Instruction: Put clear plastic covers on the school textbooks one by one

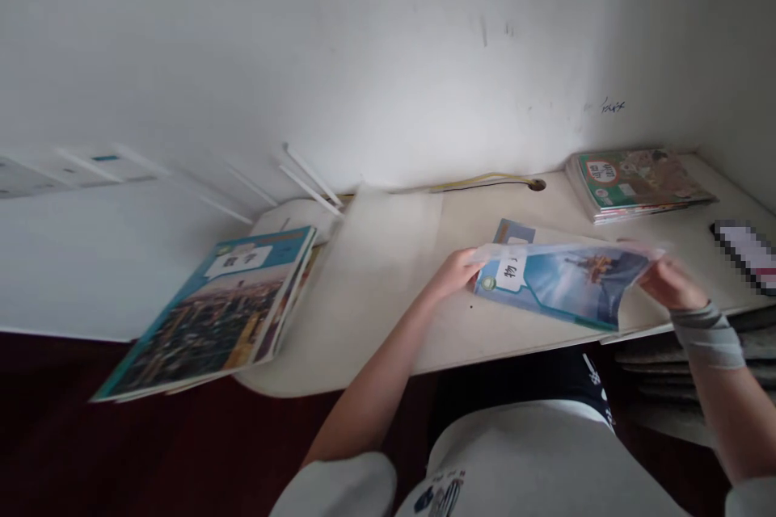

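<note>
A blue textbook [546, 291] with a white title label lies at a slant on the desk in front of me. Over it stretches a clear plastic book cover [570, 249], its upper edge raised and catching the light. At the book's left end, my left hand [461, 271] is closed, pinching the plastic. My right hand [674, 281], with a grey band round the wrist, is closed on the plastic's right end and slightly blurred. Whether the fingers also grip the textbook itself is hard to make out.
A stack of textbooks [224, 307] overhangs the desk's left end. Other books [643, 182] are piled at the back right, near a phone [745, 254]. A cable [478, 182] runs along the wall to a hole. A pale translucent sheet [388, 234] lies on the desk [442, 339].
</note>
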A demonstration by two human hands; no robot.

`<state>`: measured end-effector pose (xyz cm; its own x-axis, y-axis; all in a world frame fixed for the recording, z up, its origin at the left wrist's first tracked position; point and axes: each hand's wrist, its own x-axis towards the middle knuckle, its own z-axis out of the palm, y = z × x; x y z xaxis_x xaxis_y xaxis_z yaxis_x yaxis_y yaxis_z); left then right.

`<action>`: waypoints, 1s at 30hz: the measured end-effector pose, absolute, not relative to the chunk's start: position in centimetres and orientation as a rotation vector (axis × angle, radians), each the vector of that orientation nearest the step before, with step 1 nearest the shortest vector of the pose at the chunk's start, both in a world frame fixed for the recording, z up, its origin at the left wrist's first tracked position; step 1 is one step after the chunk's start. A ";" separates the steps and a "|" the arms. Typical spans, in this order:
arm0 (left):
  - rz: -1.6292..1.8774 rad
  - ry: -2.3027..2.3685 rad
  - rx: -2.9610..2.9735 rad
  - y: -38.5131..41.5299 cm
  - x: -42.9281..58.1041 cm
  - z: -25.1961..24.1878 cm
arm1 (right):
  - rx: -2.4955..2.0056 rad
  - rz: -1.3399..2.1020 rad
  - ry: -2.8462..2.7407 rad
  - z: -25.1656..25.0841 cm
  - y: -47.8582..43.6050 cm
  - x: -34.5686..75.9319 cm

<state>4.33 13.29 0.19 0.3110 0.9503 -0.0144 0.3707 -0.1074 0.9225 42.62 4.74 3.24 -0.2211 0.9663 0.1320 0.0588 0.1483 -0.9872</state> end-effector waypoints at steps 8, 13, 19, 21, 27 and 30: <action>1.100 0.973 1.566 12.1 6.6 1.4 | -1.161 1.248 -2.079 15.2 9.5 36.9; 1.084 1.034 1.632 12.8 7.4 2.6 | -1.011 1.142 -2.554 17.4 10.5 32.7; 1.108 1.019 1.543 12.8 7.3 2.6 | -0.877 0.852 -2.823 18.1 11.4 31.0; 1.107 0.980 1.529 12.8 7.3 2.5 | -0.869 0.687 -2.938 18.0 11.5 31.0; 1.097 0.935 1.451 12.8 7.0 1.8 | -1.003 0.462 -3.034 17.5 11.6 30.5; 1.061 0.901 1.397 12.9 6.8 1.6 | -1.016 0.385 -3.079 17.8 11.7 29.6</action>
<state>6.76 12.91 1.59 0.3072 0.9453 0.1094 -0.0448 -0.1005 0.9939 29.59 11.69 17.83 -0.7993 0.5702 -0.1895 0.5993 0.7793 -0.1831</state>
